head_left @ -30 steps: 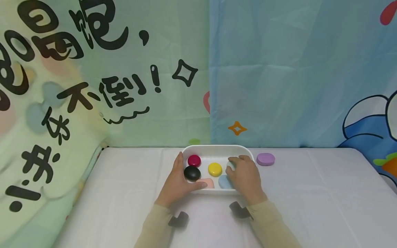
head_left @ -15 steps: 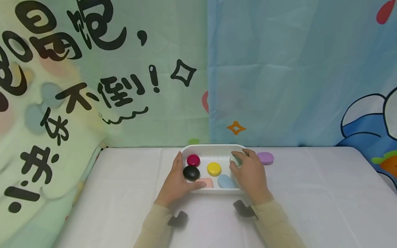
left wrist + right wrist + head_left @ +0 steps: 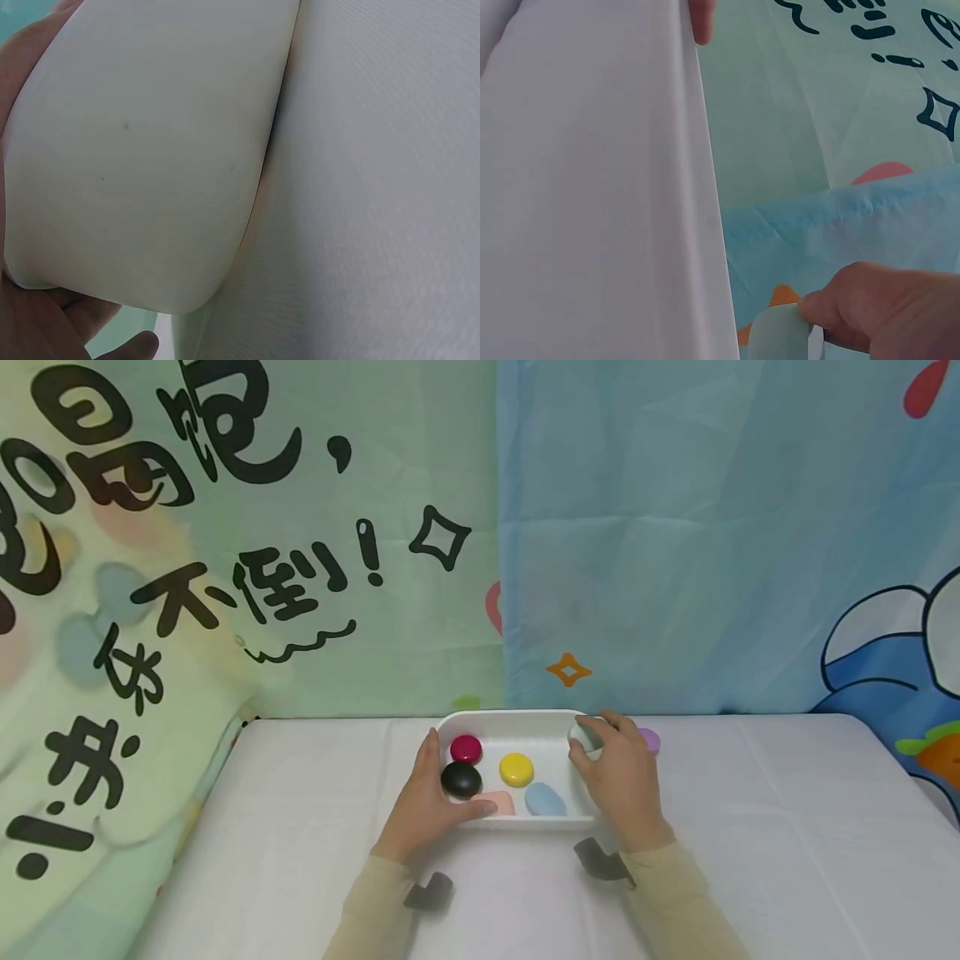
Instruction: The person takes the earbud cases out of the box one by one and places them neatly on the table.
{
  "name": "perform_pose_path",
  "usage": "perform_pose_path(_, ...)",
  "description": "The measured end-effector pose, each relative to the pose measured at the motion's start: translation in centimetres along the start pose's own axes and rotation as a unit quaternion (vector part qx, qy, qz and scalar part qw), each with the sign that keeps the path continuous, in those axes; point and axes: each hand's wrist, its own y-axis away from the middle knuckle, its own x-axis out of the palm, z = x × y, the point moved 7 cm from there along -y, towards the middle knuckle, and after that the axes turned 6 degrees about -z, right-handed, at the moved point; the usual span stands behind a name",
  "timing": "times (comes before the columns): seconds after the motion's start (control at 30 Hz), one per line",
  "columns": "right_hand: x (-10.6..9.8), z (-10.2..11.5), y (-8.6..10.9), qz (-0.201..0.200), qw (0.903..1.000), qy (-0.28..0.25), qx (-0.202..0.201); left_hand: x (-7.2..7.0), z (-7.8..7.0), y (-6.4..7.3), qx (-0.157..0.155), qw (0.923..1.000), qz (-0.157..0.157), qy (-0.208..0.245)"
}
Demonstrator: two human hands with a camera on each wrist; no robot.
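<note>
My left hand point(image 3: 431, 810) grips the left end of a white rectangular tray point(image 3: 555, 768), thumb over the front rim. In the left wrist view the tray's outer wall point(image 3: 150, 150) fills much of the picture. My right hand point(image 3: 626, 785) pinches a pale green, rounded flat piece point(image 3: 583, 739) at the tray's back right corner. The right wrist view shows this pale green piece point(image 3: 778, 334) under the thumb. Inside the tray lie a dark red round piece point(image 3: 466, 749), a black one point(image 3: 461, 780), a yellow one point(image 3: 516, 770), a pink piece point(image 3: 501, 802) and a light blue oval point(image 3: 545, 800).
A purple piece point(image 3: 649, 741) lies on the white-covered table point(image 3: 765, 827) right of the tray, partly hidden by my right hand. Printed cloth point(image 3: 660, 543) hangs behind the table's back edge and along its left side.
My right hand has moved right and slightly back with the pale green piece, from inside the tray to its back right corner. It now covers part of the purple piece. My left hand keeps its hold.
</note>
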Motion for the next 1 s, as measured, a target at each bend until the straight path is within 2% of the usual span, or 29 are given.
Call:
perform_pose_path(0.43, -1.4, -1.7, -0.4, -0.036, 0.9993, -0.008, 0.003, 0.2, -0.1, 0.4, -0.01, 0.9999, 0.005, 0.005)
perform_pose_path(0.73, -2.1, -3.9, -0.7, -0.044, 0.9986, -0.005, 0.029, 0.1, -0.2, 0.4, -0.016, 0.9998, 0.006, 0.001)
perform_pose_path(1.0, -2.9, -4.8, -1.0, -0.052, 0.9984, 0.014, 0.018, 0.0, -0.2, 0.3, -0.014, 0.9999, 0.007, -0.002)
